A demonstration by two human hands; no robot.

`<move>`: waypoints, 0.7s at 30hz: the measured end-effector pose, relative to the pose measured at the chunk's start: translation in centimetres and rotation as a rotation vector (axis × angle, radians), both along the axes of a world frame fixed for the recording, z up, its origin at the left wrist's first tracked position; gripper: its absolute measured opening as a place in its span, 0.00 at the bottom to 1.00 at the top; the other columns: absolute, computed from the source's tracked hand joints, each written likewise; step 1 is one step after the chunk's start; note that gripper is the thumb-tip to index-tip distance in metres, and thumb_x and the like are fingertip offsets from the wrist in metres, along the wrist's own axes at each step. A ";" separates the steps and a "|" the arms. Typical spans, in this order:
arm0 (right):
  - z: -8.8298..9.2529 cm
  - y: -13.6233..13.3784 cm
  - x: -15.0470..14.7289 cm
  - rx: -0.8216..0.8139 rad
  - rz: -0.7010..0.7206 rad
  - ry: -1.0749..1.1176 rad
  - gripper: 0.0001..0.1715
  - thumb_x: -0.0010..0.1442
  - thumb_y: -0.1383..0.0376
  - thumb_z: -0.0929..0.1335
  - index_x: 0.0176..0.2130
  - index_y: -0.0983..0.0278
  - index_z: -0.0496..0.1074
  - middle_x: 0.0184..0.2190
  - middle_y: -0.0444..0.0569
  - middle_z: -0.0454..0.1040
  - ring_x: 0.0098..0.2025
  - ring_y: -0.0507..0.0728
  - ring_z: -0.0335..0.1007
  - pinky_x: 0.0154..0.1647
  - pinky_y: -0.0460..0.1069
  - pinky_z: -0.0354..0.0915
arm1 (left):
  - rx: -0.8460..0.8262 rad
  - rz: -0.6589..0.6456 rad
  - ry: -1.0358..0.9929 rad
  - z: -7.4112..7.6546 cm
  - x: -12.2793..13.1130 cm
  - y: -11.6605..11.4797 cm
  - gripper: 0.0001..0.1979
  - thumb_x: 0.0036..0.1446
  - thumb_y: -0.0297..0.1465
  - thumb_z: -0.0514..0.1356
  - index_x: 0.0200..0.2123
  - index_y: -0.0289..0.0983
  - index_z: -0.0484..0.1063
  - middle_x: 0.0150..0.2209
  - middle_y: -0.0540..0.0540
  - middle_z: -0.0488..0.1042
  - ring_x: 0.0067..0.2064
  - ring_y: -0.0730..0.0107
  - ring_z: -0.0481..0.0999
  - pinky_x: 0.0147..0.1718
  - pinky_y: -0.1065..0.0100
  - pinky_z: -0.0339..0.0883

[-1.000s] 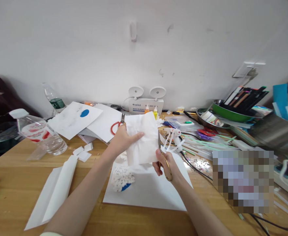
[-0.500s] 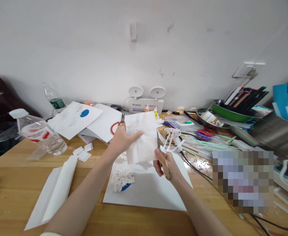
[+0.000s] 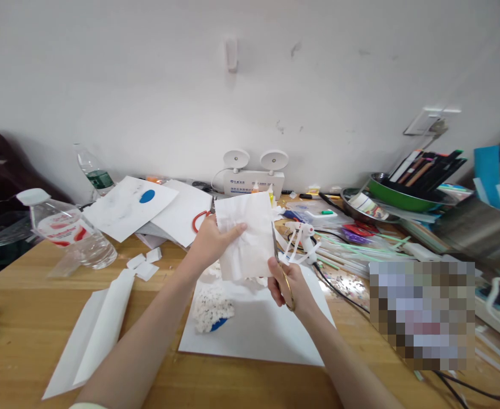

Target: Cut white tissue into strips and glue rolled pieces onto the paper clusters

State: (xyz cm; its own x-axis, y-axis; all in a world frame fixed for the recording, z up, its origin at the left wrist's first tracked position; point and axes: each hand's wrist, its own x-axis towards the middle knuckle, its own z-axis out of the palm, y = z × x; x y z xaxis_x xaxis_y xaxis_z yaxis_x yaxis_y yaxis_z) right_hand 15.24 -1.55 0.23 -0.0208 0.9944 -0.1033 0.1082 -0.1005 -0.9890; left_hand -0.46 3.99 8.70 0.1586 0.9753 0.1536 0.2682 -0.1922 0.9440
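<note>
My left hand (image 3: 218,238) pinches a folded piece of white paper (image 3: 252,250) at its left side, thumb lying across the front. Closed around the gold handles of a pair of scissors (image 3: 290,289) is my right hand (image 3: 290,284). The scissor blades run upward along the paper's right edge. Below the held paper, a white sheet (image 3: 275,335) lies on the table. On that sheet's left part sits a clump of small crumbly white pieces (image 3: 213,307), with a blue patch showing at its lower edge.
A folded white paper (image 3: 92,335) and small white blocks (image 3: 148,264) lie to the left, near a water bottle (image 3: 71,227). Behind are red-handled pliers (image 3: 201,218). To the right are a white glue gun (image 3: 305,236), thin sticks and a green bowl of pens (image 3: 403,193).
The scissor handles have drawn closer together in my right hand. The paper has shifted very slightly up; my left hand keeps its hold.
</note>
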 end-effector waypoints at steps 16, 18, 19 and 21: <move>0.6 -0.2 -0.2 0.065 -0.005 0.000 0.36 0.46 0.35 0.56 0.10 0.61 0.51 0.02 0.40 0.50 0.07 0.45 0.45 0.10 0.44 0.43 | -0.043 -0.014 0.018 -0.1 0.1 0.0 0.14 0.46 0.38 0.61 0.34 0.34 0.72 0.35 0.44 0.78 0.35 0.64 0.76 0.29 0.70 0.70; 0.7 -0.2 -0.2 0.050 -0.015 0.000 0.37 0.46 0.35 0.56 0.09 0.61 0.51 0.02 0.40 0.50 0.07 0.45 0.45 0.10 0.44 0.43 | -0.043 -0.011 0.026 -0.1 0.1 -0.1 0.14 0.46 0.38 0.61 0.34 0.34 0.72 0.35 0.44 0.78 0.34 0.64 0.76 0.29 0.71 0.70; 0.7 -0.2 -0.2 0.044 -0.019 0.002 0.37 0.45 0.34 0.56 0.09 0.61 0.50 0.02 0.40 0.49 0.06 0.45 0.44 0.10 0.44 0.43 | -0.041 -0.007 0.028 -0.1 0.0 -0.1 0.14 0.46 0.38 0.61 0.34 0.34 0.72 0.34 0.44 0.78 0.34 0.64 0.76 0.28 0.71 0.69; 0.8 -0.2 -0.3 0.035 -0.028 0.009 0.37 0.44 0.34 0.57 0.09 0.61 0.50 0.02 0.40 0.49 0.06 0.44 0.44 0.09 0.44 0.43 | -0.029 -0.005 0.027 0.0 0.1 -0.1 0.15 0.46 0.39 0.61 0.33 0.34 0.72 0.34 0.45 0.78 0.33 0.64 0.76 0.27 0.71 0.69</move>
State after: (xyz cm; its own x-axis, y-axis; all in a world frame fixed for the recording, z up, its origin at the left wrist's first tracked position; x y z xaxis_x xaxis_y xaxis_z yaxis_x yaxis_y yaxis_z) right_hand 14.98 -1.75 1.00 0.0058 0.9977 -0.0680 0.0968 -0.0682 -0.9930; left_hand -0.38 3.90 8.67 0.1668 0.9785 0.1213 0.2928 -0.1667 0.9415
